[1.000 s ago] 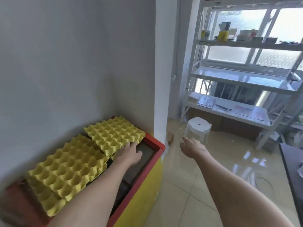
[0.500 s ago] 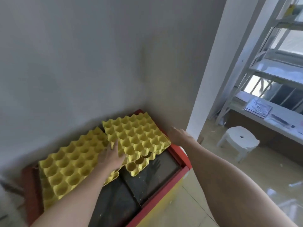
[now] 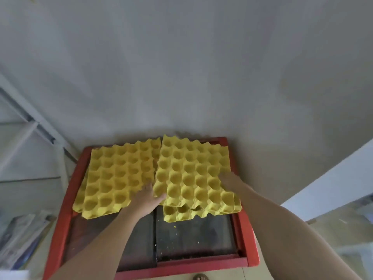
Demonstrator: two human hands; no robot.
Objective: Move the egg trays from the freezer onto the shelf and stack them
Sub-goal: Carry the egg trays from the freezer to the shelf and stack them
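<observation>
Two piles of yellow egg trays lie side by side on the red-framed freezer lid (image 3: 64, 209), against the wall. My left hand (image 3: 146, 200) grips the near left corner of the right egg tray pile (image 3: 193, 176), fingers tucked under its edge. On that pile's right side my right hand (image 3: 229, 179) rests with fingers over the top tray. A lower tray sticks out toward me beneath the top one. The left egg tray pile (image 3: 115, 178) lies untouched.
The freezer's dark glass sliding lids (image 3: 193, 235) show in front of the trays, dotted with yellow crumbs. A white metal rack frame (image 3: 30, 122) stands at the left, with papers (image 3: 22, 233) low beside it. A white pillar (image 3: 331, 184) is at the right.
The view has swung left and down to face the freezer squarely. My right hand came in from the side onto the right pile's edge, and my left hand slid to its near left corner.
</observation>
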